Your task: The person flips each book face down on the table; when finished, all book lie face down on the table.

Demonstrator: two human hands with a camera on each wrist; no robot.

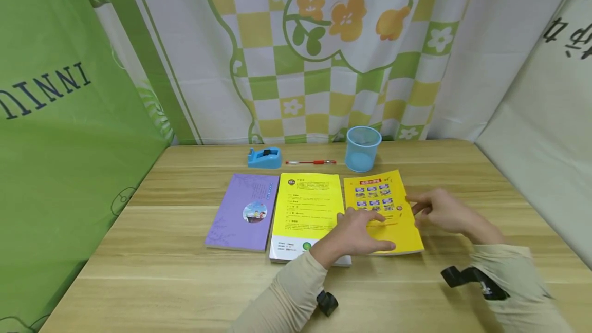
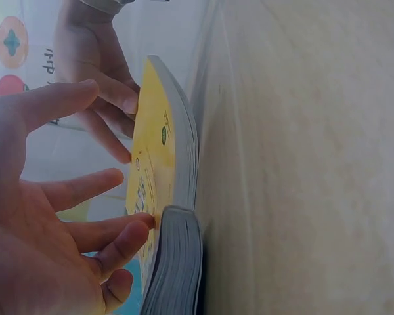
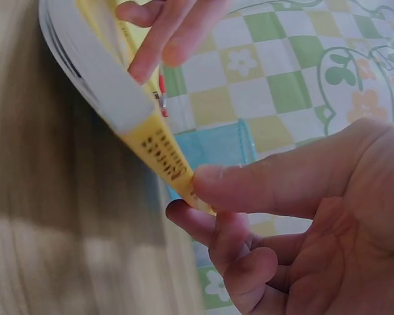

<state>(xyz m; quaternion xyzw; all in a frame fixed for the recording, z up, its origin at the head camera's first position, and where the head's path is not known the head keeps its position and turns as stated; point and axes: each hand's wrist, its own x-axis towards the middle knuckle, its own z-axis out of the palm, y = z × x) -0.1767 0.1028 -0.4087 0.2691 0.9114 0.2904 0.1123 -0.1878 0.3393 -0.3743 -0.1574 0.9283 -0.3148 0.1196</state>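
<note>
We see 3 books in a row on the wooden table (image 1: pixel 139 281), and the orange-yellow book (image 1: pixel 390 230) lies just in front of the blue cup (image 1: pixel 363 148). Our left hand (image 1: pixel 358 233) rests flat on its cover, fingers spread. Our right hand (image 1: pixel 439 210) pinches its right edge between thumb and fingers.

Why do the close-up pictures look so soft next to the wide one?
Head view: even light, sharp table, though the right hand is slightly smeared. Left wrist view: dim, with the left hand large and soft. Right wrist view: the yellow book and wood are streaked with blur.
</note>
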